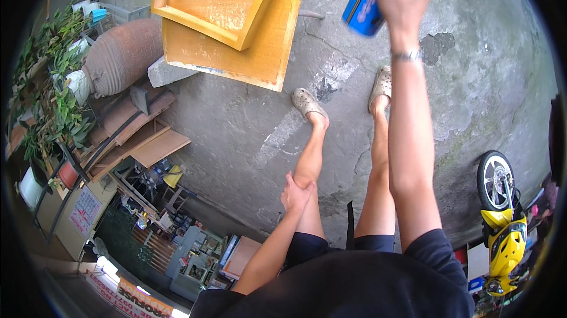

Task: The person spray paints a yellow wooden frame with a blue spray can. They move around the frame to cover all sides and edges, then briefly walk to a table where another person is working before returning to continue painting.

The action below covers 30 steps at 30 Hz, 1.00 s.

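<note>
Head view: the left hand (297, 193) is resting on the knee (309, 170), thumb spread. Farther out, the right hand (404, 2) is wrapping its fingers around a glossy blue cylindrical can (362, 8), which is slanting lengthwise, its visible end pointing left and nearward, right of the scuffed yellow wooden panel's (269, 58) edge.

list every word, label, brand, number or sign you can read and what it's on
Blue can, in the right hand: pale lettering, blurred.
Orange and white banner, lower left: bold lettering and a number, not copied here.
Pale printed sheet, left: too small to read.
</note>
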Available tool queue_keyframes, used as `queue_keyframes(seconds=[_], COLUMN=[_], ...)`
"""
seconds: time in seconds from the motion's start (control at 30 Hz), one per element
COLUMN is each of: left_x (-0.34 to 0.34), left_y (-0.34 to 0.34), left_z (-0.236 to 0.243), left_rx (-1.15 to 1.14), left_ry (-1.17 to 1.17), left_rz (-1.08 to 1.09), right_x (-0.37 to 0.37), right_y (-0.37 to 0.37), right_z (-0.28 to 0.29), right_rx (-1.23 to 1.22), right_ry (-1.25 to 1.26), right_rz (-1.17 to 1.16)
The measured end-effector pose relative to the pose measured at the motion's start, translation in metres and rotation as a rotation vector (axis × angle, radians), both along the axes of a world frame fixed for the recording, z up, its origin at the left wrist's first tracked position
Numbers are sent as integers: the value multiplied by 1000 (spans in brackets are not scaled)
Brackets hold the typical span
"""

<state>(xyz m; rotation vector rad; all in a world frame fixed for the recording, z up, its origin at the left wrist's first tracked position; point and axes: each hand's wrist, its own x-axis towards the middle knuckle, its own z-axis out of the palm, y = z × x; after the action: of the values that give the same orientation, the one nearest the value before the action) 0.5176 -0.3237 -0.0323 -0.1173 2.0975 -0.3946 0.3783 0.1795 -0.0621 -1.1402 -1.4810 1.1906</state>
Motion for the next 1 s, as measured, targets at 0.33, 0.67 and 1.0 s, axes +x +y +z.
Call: queue_keyframes(seconds=[0.33,0.67,1.0], left_x=[0,-3,-1], left_y=[4,2,2], left_z=[0,0,1], left_rx=[11,-18,19], left_ry=[-17,-38,-11], left_rz=[-46,7,-24], right_x=[62,8,43], right_y=[-233,-108,-195], right_z=[43,1,29], right_rx=[-256,25,-98], right_ry=[-156,-54,-100], right_rz=[599,53,419])
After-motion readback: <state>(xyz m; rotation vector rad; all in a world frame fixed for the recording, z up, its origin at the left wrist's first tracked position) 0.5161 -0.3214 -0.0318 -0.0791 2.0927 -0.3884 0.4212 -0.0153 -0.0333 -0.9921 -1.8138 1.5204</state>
